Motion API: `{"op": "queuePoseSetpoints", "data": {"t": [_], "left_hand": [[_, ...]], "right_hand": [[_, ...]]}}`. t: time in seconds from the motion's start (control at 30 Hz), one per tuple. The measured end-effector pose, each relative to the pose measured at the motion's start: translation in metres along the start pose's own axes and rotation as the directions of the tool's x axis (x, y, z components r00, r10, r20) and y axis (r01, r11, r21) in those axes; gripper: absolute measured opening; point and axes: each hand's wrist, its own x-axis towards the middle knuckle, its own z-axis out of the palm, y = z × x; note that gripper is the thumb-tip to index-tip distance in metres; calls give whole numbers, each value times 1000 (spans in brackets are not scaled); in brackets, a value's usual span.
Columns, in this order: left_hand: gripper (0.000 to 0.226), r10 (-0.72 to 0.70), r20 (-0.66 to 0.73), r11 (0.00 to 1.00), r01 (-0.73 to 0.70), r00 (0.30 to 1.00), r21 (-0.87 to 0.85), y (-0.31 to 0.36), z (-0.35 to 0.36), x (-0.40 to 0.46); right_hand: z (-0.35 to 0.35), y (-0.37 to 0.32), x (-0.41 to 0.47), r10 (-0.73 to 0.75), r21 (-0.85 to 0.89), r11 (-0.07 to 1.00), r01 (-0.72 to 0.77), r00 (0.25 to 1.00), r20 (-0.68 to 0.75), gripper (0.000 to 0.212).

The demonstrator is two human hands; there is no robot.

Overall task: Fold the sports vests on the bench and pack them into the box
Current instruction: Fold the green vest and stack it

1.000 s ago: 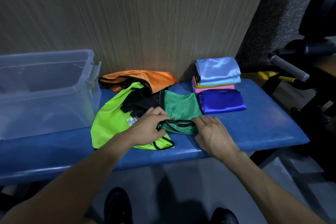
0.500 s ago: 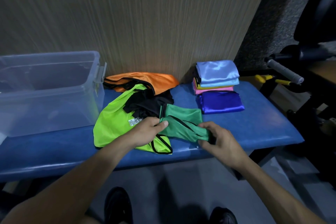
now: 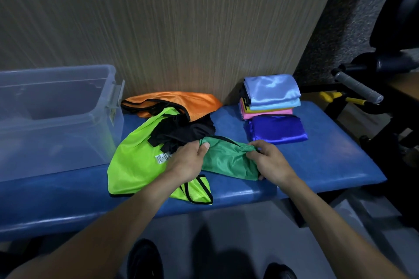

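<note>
At six o'clock on worktop (image 3: pixel 328 165): green vest (image 3: pixel 229 161) stretched between left hand (image 3: pixel 188 163) and right hand (image 3: pixel 271 165), fingers pinching opposite ends, likely squaring its fold; box (image 3: pixel 56 120) at nine o'clock.

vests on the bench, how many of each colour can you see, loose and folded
Loose:
dark green vest, held in both hands: 1
lime vest: 1
orange vest: 1
black vest: 1
Folded:
light blue: 1
yellow: 1
pink: 1
royal blue: 1
Total: 8
</note>
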Motion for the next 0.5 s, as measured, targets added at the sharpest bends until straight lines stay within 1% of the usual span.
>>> {"op": "queuePoseSetpoints", "data": {"t": [0.03,0.1,0.17,0.2,0.27,0.3,0.33,0.37,0.4,0.43,0.47,0.5], "left_hand": [[46,-8,-6,999,8,1000,36,-1,2,2],[46,-21,-32,992,25,999,128,0,4,5],[44,0,-73,974,16,997,227,2,6,7],[42,24,-89,958,3,996,288,4,5,8],[36,93,-120,894,-30,988,447,7,4,7],[36,141,-145,850,-45,979,524,8,3,6],[35,218,-178,808,-75,959,585,9,2,5],[33,333,-216,767,-130,918,628,9,4,6],[32,441,-214,722,-203,872,661,8,6,7],[36,541,-178,671,-295,822,680,5,9,11],[44,622,-118,613,-388,774,689,2,11,15],[52,672,-47,563,-468,739,681,0,13,20]], "right_hand": [[1,0,2,6,-48,999,-7,1000,-22,17],[4,1,6,-21,-256,967,0,997,-79,25],[7,2,5,-76,-508,861,6,990,-116,32],[8,2,4,-110,-600,800,15,986,-122,34],[8,-1,0,-192,-699,713,47,973,-131,36],[7,-2,-1,-262,-721,688,86,955,-136,36],[5,-2,0,-354,-741,655,149,927,-126,34],[3,0,2,-442,-766,604,219,892,-93,31],[2,2,5,-513,-793,542,278,857,-51,28],[2,5,8,-569,-810,491,322,822,-18,25],[2,7,10,-597,-813,463,354,802,9,23],[2,9,12,-609,-805,456,380,793,29,22]]}}
